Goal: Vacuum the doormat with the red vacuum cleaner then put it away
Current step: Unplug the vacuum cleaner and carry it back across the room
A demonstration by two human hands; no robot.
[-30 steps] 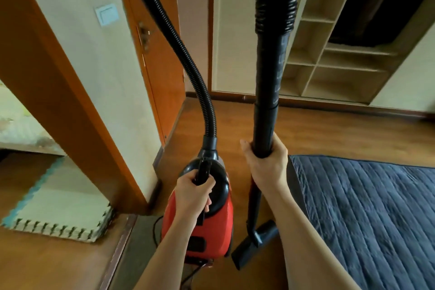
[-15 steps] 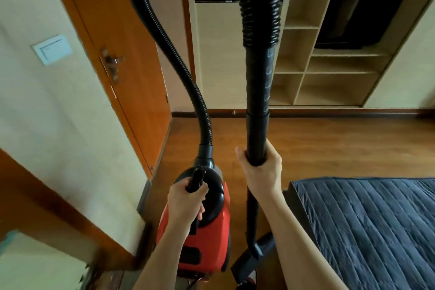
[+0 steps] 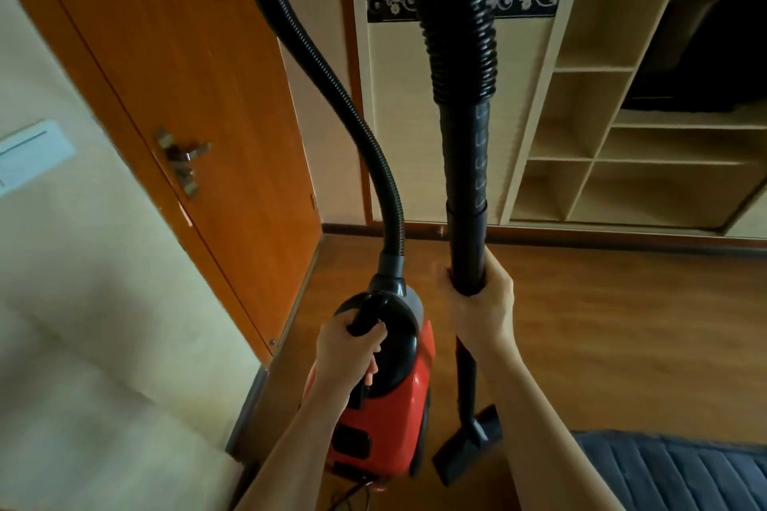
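Since a second ago the doormat [image 3: 672, 473] has slipped to the lower right corner. Both hands hold firm: the left hand [image 3: 348, 344] grips the red vacuum cleaner [image 3: 386, 419] by its handle. Just right of it the right hand [image 3: 477, 307] clasps the wand [image 3: 467, 253], upright, with its nozzle [image 3: 469, 448] pointing down. Beyond are the door [image 3: 186, 75] and shelves [image 3: 622, 137].

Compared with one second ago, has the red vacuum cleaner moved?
Yes. The red vacuum cleaner, held by the left hand, went forward toward the shelves: the grey mat's far edge now lies beside its nozzle.
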